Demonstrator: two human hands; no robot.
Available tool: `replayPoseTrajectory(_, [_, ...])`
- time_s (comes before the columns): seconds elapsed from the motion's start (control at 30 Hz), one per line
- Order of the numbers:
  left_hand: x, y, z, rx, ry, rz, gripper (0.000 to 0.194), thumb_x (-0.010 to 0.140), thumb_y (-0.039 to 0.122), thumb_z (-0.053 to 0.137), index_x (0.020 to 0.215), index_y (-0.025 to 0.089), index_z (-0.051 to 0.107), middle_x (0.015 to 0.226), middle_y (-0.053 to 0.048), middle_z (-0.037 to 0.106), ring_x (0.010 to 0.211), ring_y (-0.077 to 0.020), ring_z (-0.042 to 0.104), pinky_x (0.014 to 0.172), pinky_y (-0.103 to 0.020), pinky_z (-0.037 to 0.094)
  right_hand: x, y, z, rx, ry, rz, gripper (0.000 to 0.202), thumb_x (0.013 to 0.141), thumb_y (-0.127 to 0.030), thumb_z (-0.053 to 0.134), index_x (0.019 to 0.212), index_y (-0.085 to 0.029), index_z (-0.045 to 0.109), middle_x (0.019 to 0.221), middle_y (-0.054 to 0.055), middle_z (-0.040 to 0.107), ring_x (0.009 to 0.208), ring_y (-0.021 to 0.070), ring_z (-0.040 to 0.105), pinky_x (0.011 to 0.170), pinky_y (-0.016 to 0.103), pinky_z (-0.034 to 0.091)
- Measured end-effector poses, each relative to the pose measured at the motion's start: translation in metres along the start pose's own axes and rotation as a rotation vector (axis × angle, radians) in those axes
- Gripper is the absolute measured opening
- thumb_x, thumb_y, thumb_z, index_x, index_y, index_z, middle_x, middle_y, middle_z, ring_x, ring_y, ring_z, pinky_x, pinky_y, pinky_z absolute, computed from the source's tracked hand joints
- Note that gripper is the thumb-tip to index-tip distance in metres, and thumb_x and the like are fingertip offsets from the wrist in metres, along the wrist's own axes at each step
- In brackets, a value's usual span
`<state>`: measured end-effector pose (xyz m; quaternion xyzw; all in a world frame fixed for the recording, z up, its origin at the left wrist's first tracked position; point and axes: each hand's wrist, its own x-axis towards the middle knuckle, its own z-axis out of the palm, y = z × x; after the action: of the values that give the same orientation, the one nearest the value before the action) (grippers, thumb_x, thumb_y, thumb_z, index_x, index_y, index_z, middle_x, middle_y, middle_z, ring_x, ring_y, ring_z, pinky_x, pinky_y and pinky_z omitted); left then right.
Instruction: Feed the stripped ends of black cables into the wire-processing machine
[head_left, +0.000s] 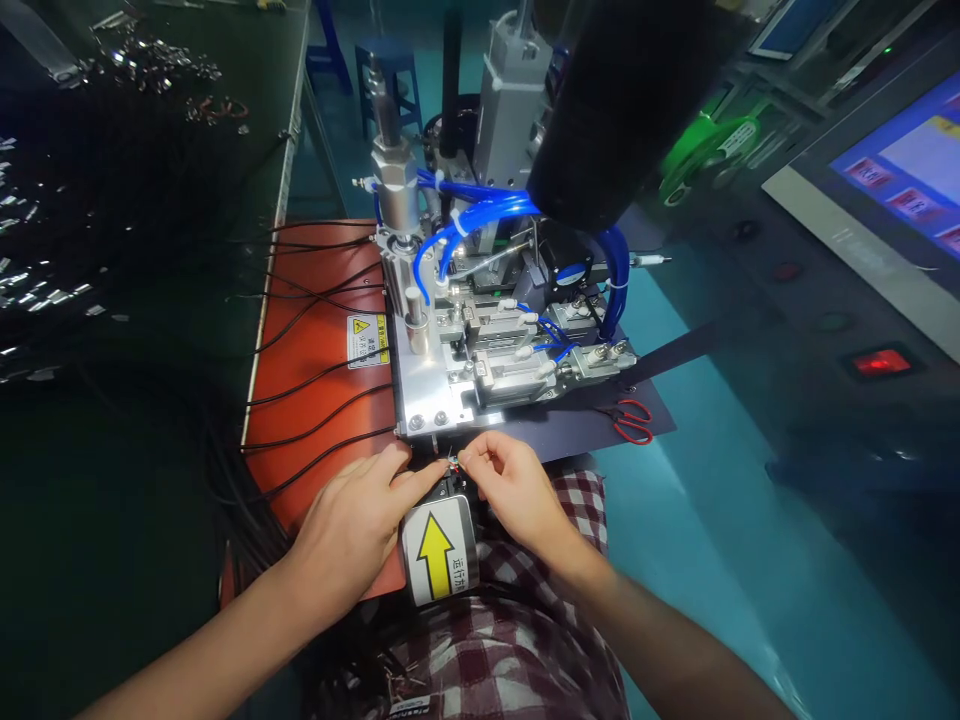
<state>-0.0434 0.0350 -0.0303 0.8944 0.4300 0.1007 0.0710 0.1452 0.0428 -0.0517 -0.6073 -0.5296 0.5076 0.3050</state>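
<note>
My left hand (352,508) is at the front edge of the metal machine (495,340), its fingers bent and one tip reaching the small black fixture (450,486). What its fingers press on is mostly hidden. From the other side, my right hand (517,490) pinches at the tips of thin coloured wires (454,464), too small to make out well. Just below the fixture lies a white plate with a yellow arrow (437,550). Several black cables (322,395) run from the machine's left side across the orange board (300,300).
Red-handled scissors (634,421) lie on the dark mat right of the machine. A large heap of black cables (112,200) fills the left table. Blue air tubes (495,208) arch over the machine. A control panel with a screen (900,180) stands at the right.
</note>
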Motion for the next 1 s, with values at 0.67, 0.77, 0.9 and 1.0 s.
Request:
replayPoseTrajectory(0.67, [0.004,0.003,-0.001,0.009,0.063,0.042,0.031,0.084,0.005,0.043,0.105,0.014,0.064,0.087,-0.01,0.064,0.07,-0.0233,0.06,0.059,-0.035,0.05,0.005,-0.002,0.0,0.127,-0.105,0.144,0.022,0.079,-0.03,0.053,0.059,-0.019,0.049,0.05,-0.004,0.047,0.048,0.0115,0.04,0.049,0.025,0.029])
replayPoseTrajectory(0.77, [0.004,0.001,0.001,-0.004,0.106,0.057,0.029,0.085,0.006,0.042,0.103,0.013,0.064,0.087,-0.01,0.065,0.069,-0.023,0.061,0.059,-0.035,0.05,0.006,0.009,-0.002,0.197,-0.142,0.185,0.024,0.08,-0.036,0.05,0.065,-0.017,0.053,0.048,-0.004,0.047,0.045,0.0112,0.041,0.047,0.024,0.03])
replayPoseTrajectory(0.9, [0.003,0.0,0.003,0.012,0.122,0.072,0.032,0.086,0.006,0.04,0.106,0.014,0.063,0.088,-0.01,0.065,0.069,-0.0224,0.061,0.058,-0.034,0.049,-0.007,0.014,0.0,0.186,0.01,0.136,0.026,0.081,-0.041,0.054,0.075,-0.017,0.056,0.057,-0.003,0.05,0.05,0.0117,0.046,0.049,0.024,0.034])
replayPoseTrajectory(1.0, [0.001,0.0,0.004,0.017,0.146,0.074,0.032,0.087,0.007,0.037,0.104,0.014,0.064,0.087,-0.01,0.066,0.069,-0.022,0.061,0.058,-0.033,0.049,-0.018,0.005,0.007,0.033,0.05,0.062,0.022,0.079,-0.039,0.06,0.072,-0.018,0.059,0.06,-0.002,0.052,0.053,0.0119,0.046,0.05,0.024,0.036])
